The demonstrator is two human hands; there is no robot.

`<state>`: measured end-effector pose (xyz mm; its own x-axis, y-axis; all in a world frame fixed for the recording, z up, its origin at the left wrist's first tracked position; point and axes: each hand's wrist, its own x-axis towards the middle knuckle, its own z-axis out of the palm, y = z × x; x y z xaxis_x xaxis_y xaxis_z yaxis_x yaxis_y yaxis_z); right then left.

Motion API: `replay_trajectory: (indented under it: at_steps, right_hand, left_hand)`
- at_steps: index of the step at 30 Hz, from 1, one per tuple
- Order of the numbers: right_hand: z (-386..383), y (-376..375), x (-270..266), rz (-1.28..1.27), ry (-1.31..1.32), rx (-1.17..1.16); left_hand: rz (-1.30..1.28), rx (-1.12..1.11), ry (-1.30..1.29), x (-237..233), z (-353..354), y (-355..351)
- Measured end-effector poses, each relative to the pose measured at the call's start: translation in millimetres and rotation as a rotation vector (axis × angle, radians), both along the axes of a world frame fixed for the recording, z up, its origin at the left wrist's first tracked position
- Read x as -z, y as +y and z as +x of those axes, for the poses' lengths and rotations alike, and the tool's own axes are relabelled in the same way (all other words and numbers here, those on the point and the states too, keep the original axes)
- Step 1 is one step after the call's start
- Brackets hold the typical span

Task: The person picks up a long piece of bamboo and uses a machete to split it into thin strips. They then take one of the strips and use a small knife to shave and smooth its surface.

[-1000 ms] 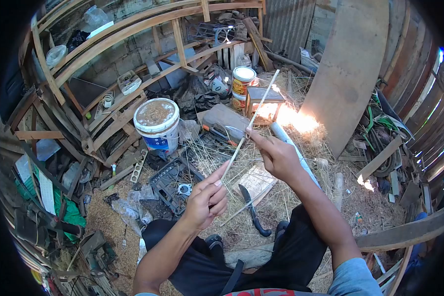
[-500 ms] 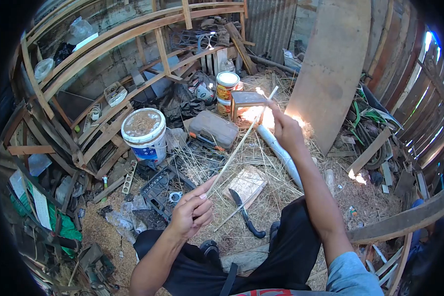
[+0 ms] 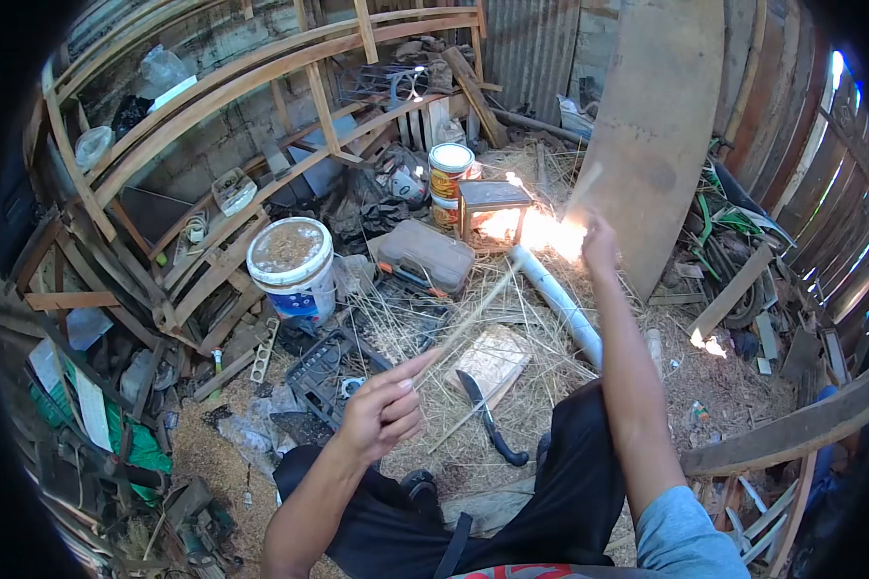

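My left hand (image 3: 384,417) is closed around the near end of a thin pale wooden strip (image 3: 473,317), in front of my left knee. The strip slants up and away to the right, smeared by motion. At its far end is my right hand (image 3: 599,246), its fingers blurred against bright glare, with the strip's pale tip showing just above them. Below the strip a knife (image 3: 486,410) with a dark curved handle lies with its blade over a flat wooden block (image 3: 504,355). Thin shavings are scattered around the block.
A white bucket (image 3: 293,275) stands left of a grey tool case (image 3: 425,256). A glass-sided box (image 3: 492,196) and stacked paint cans (image 3: 449,174) are farther back. A pale pipe (image 3: 565,314) lies near my right knee. A large board (image 3: 661,125) leans behind; a curved wooden frame (image 3: 232,82) is at upper left.
My right hand has moved to the right and slightly down, and the strip's far end has swung right with it. My left hand has stayed nearly in place.
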<state>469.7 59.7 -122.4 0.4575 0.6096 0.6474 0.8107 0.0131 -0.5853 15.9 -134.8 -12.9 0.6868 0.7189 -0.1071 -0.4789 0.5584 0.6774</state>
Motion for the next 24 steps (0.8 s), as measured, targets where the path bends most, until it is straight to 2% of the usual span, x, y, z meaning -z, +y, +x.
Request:
replay_trajectory:
  at_steps: [1,3,5,7,9,12,14,17,18,21,22,24]
  right_hand:
    - [46.6,17.1,36.3,0.15,0.039,0.069]
    - [48.3,-16.1,28.2,-0.154,0.259,0.159]
    - [15.6,-10.1,25.5,-0.239,0.265,-0.009]
    - [-46.5,-21.5,-1.5,-0.277,0.312,-0.212]
    - [-143.9,-73.9,-73.9,-0.19,0.412,-0.527]
    - [-216.1,-124.6,-102.3,-0.098,0.194,-0.89]
    - [-238.8,-143.6,-98.1,-0.024,-0.253,-1.034]
    - [-246.5,-163.1,-111.1,-0.155,-0.383,-1.023]
    - [-244.7,-155.2,-107.7,-0.159,-0.307,-0.929]
    - [-230.2,-135.3,-104.3,0.031,-0.235,-0.95]
    - [-232.1,-138.5,-98.6,0.001,-0.364,-0.995]
    - [-234.5,-147.7,-98.4,-0.086,-0.404,-0.994]
  left_hand:
    - [0.029,0.012,-0.023,-0.4,-9.2,-3.0]
    - [-0.002,-0.066,-0.119,0.6,-17.0,3.1]
    - [-0.049,-0.158,-0.202,-4.4,-7.1,5.6]
    - [-0.044,-0.156,-0.248,-6.7,3.8,13.7]
    - [-0.058,-0.162,-0.3,-5.6,12.4,18.0]
    - [-0.095,-0.181,-0.337,-3.8,14.4,19.5]
    - [-0.135,-0.233,-0.328,0.2,14.2,21.5]
    - [-0.098,-0.203,-0.305,-6.0,16.0,20.1]
    - [-0.081,-0.198,-0.276,-7.7,17.0,17.6]
    - [-0.057,-0.203,-0.208,-7.1,19.7,13.0]
    - [-0.064,-0.216,-0.195,-5.6,19.0,14.7]
    - [-0.056,-0.229,-0.182,-5.6,18.3,16.5]
